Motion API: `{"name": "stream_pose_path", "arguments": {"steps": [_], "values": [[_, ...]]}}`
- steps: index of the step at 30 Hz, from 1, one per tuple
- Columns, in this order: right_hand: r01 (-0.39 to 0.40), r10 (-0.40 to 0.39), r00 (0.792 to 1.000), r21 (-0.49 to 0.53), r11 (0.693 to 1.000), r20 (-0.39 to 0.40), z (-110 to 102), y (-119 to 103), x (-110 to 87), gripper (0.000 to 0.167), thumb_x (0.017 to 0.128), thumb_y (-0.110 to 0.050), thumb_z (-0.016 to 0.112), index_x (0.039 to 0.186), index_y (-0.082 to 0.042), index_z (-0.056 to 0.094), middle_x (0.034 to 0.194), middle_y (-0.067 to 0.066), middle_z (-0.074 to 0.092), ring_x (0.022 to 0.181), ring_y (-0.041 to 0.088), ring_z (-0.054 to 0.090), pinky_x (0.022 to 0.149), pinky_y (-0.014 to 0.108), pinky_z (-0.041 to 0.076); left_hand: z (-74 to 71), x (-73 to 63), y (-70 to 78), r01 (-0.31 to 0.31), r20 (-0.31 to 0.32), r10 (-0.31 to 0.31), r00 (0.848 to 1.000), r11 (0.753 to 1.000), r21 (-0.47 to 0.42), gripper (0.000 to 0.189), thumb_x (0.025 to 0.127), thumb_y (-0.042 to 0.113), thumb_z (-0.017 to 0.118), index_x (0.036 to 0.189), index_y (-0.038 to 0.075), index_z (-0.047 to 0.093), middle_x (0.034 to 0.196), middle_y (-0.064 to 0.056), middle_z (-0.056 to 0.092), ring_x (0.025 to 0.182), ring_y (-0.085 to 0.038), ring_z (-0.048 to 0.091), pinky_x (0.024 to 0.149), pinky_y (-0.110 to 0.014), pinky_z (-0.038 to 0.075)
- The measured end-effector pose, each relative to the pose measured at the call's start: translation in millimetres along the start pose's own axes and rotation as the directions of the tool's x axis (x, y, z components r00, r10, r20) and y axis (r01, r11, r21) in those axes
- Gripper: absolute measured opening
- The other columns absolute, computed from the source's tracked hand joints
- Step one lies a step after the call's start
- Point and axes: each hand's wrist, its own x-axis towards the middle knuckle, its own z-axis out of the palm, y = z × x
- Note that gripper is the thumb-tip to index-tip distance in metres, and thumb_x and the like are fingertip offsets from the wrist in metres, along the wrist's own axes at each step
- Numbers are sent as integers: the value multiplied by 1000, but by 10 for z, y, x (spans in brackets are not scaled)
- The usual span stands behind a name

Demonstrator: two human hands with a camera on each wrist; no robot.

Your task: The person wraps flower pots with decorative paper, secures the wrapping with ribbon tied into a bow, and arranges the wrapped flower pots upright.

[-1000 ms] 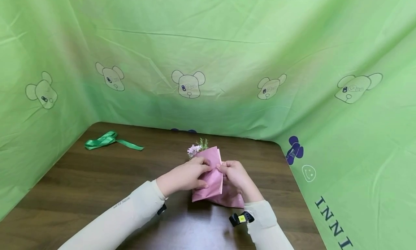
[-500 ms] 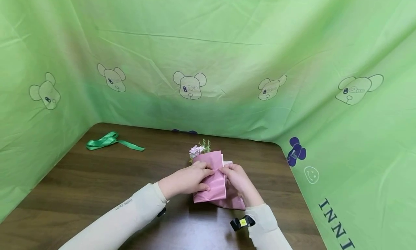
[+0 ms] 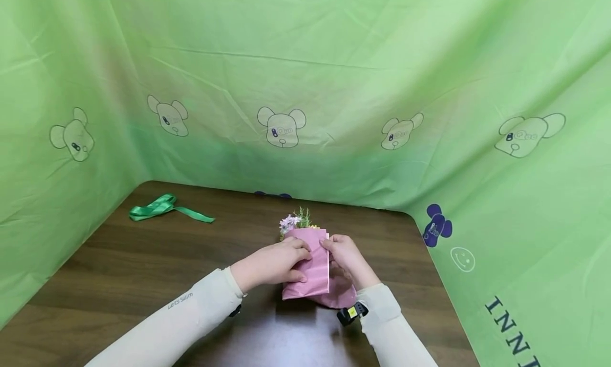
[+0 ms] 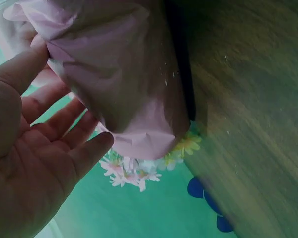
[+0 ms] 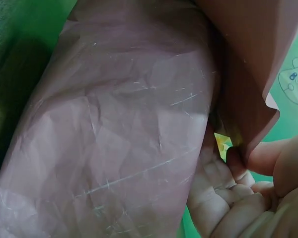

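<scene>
A small bouquet of flowers point(image 3: 289, 223) pokes out from the far end of a pink sheet of wrapping paper point(image 3: 312, 269), just right of the table's middle in the head view. My left hand point(image 3: 274, 262) holds the folded paper from the left, thumb and fingers against it. At the fold's right edge, my right hand point(image 3: 347, 256) pinches the paper between thumb and fingers. Pink-white flowers point(image 4: 131, 173) and a yellow one point(image 4: 188, 144) show past the wrap in the left wrist view. Stems are hidden inside the paper.
A loose green ribbon point(image 3: 164, 207) lies at the back left of the brown wooden table point(image 3: 143, 261). Green printed cloth point(image 3: 334, 91) hangs around the table's back and sides. A black strap with a yellow label point(image 3: 352, 312) is on the right wrist.
The front paper flap has come down lower at its top edge, and more of the flowers shows above it. The right hand stays at the paper's edge; the left hand has barely moved.
</scene>
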Motion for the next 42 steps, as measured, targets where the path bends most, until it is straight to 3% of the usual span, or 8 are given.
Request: {"name": "stream_pose_path", "arguments": {"steps": [12,21,27,32,35,37,39,42], "values": [[-64,51,995,168,984,81,-41,140,-19,24,102,-14,61,81,-6,54,68,1,60,62,11,62,58,28,55,-21,33,12,-29,13,29,1000,999,33,38,92,46,73,116,15,71,118,-1,63,112,-19,56,101,-33,49],[138,-127,981,73,988,-149,-60,50,-278,23,105,-11,55,111,11,59,96,23,69,76,24,69,72,39,62,14,4,59,4,-34,-1,999,996,86,36,86,51,78,101,19,68,99,4,57,95,-16,52,87,-33,51],[139,-126,988,167,976,-90,-11,14,-512,25,107,-7,48,119,14,55,103,25,69,83,21,69,74,32,61,-37,24,75,18,-45,-13,999,994,111,38,85,53,79,97,19,68,95,3,56,91,-17,52,83,-34,52],[130,-122,990,121,984,-76,-89,108,-536,22,105,-4,49,117,13,57,97,21,70,77,19,69,71,35,61,-56,38,90,19,-43,-14,999,992,129,39,86,53,77,102,19,69,98,2,58,93,-19,54,84,-35,52],[152,-159,979,-70,986,-124,-254,173,-538,20,102,-4,56,115,10,62,95,19,70,75,21,68,70,34,59,-50,44,104,3,-29,1,1000,991,132,39,88,51,75,113,21,70,104,0,61,96,-19,56,87,-35,53],[143,-200,965,-300,943,-167,-392,208,-550,20,100,-8,61,113,6,66,96,17,72,80,23,68,74,37,57,-47,39,111,-4,-20,7,1000,992,129,40,90,50,74,119,23,70,108,0,63,99,-20,57,89,-36,53],[92,-217,957,-511,855,-191,-523,235,-568,23,98,-15,63,112,3,69,99,16,72,87,27,68,80,42,55,-44,32,111,-5,-19,7,1000,992,123,40,91,50,73,121,25,71,109,0,63,100,-20,57,90,-36,53],[18,-180,968,-664,748,-175,-643,275,-583,30,98,-24,64,111,3,69,103,17,72,98,31,67,87,48,52,-32,14,94,6,-34,-1,999,992,129,39,90,51,73,119,25,71,107,0,62,98,-19,57,88,-36,53]]}}
